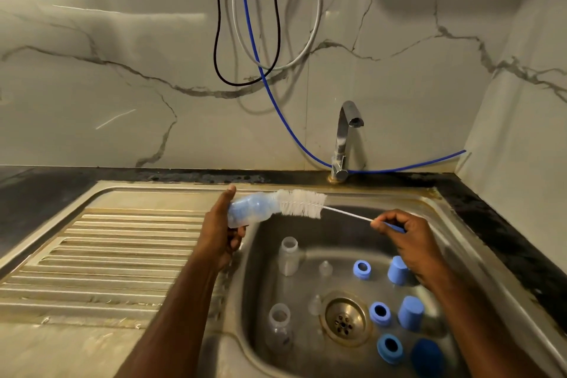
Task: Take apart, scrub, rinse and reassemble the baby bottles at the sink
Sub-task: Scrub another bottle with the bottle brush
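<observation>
Left hand [219, 232] grips bottle [250, 212]; right hand [405, 235] pinches brush [302, 202] handle

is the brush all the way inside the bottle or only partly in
Partly in. The brush has its tip in the mouth of the bottle held sideways by the left hand; most white bristles remain outside.

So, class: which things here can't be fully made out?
Head view only:
- Brush tip: hidden inside the held bottle.
- Brush handle end: covered by the right hand.
- Dark blue piece: cut off by the bottom edge.
- Teats: clear, too faint to detail.
</observation>
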### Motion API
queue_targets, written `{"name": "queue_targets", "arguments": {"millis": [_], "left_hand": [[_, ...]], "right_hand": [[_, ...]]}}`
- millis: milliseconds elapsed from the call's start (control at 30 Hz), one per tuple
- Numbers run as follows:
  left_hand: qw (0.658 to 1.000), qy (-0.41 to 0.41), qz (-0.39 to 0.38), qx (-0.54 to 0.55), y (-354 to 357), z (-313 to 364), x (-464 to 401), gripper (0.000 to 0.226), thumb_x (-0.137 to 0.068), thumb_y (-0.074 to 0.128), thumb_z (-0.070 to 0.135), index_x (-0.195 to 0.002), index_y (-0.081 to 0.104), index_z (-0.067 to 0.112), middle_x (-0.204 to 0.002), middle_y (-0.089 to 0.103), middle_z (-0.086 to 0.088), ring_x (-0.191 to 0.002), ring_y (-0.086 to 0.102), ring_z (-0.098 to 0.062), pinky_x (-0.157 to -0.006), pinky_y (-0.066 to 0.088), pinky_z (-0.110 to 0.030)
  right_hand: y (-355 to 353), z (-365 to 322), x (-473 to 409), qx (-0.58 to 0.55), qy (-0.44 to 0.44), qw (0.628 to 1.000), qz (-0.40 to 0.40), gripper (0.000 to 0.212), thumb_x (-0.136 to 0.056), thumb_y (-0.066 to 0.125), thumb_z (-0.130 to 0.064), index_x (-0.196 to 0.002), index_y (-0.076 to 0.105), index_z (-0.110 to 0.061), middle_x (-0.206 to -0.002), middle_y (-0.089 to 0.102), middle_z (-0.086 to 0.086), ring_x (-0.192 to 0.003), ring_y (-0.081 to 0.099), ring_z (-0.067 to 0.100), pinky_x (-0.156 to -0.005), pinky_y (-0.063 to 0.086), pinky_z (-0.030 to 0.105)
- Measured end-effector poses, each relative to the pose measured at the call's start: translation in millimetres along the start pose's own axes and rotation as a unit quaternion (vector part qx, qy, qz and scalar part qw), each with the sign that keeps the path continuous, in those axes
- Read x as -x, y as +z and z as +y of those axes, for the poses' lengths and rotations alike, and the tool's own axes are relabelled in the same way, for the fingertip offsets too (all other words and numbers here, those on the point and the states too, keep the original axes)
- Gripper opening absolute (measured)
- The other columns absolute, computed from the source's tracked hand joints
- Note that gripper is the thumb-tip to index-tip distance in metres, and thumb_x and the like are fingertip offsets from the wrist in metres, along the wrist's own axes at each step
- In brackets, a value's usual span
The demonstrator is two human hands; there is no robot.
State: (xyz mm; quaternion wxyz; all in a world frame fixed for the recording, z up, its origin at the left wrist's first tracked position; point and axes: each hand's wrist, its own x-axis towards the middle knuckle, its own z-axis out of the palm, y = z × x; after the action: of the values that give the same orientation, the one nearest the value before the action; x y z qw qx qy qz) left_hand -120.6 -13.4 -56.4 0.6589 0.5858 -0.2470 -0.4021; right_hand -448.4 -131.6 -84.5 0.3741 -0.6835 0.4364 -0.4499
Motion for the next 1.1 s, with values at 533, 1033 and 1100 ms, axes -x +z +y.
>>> {"name": "queue_targets", "arguments": {"millis": [533, 1033, 1100], "left_hand": [[0.971, 0.164, -0.112, -0.129, -10.1, -3.5, -4.9, 0.043, -0.096, 0.065, 0.012, -0.136, 0.059, 0.025, -0.126, 0.064, -0.006, -0.093, 0.065, -0.024, -0.07, 0.054, -0.029], [0.993, 0.117, 0.002, -0.019, -18.8, 0.9, -10.5, 0.033, -0.105, 0.042, 0.047, -0.112, 0.059, 0.019, -0.093, 0.067, -0.009, -0.064, 0.057, -0.015, -0.055, 0.045, -0.026], [0.994, 0.112, 0.008, 0.003, -19.9, 3.3, -10.9, 0.036, -0.105, 0.042, 0.046, -0.114, 0.06, 0.017, -0.092, 0.065, -0.008, -0.062, 0.056, -0.012, -0.051, 0.044, -0.023]], "right_hand": [[-24.1, 13.0, -6.7, 0.304, -0.063, 0.949, 0.046, 0.006, -0.088, 0.066, -0.049, -0.087, 0.068, -0.043, -0.09, 0.065, -0.025, -0.096, 0.062, 0.009, -0.101, 0.04, 0.054], [-23.3, -0.3, -3.3, 0.203, -0.1, 0.974, 0.005, 0.024, -0.085, 0.077, -0.034, -0.073, 0.058, -0.027, -0.064, 0.057, -0.003, -0.063, 0.056, 0.014, -0.064, 0.049, 0.033], [-24.9, 1.1, -4.0, 0.166, -0.071, 0.983, 0.028, 0.022, -0.082, 0.08, -0.03, -0.072, 0.062, -0.024, -0.065, 0.061, -0.003, -0.066, 0.06, 0.017, -0.069, 0.051, 0.039]]}}
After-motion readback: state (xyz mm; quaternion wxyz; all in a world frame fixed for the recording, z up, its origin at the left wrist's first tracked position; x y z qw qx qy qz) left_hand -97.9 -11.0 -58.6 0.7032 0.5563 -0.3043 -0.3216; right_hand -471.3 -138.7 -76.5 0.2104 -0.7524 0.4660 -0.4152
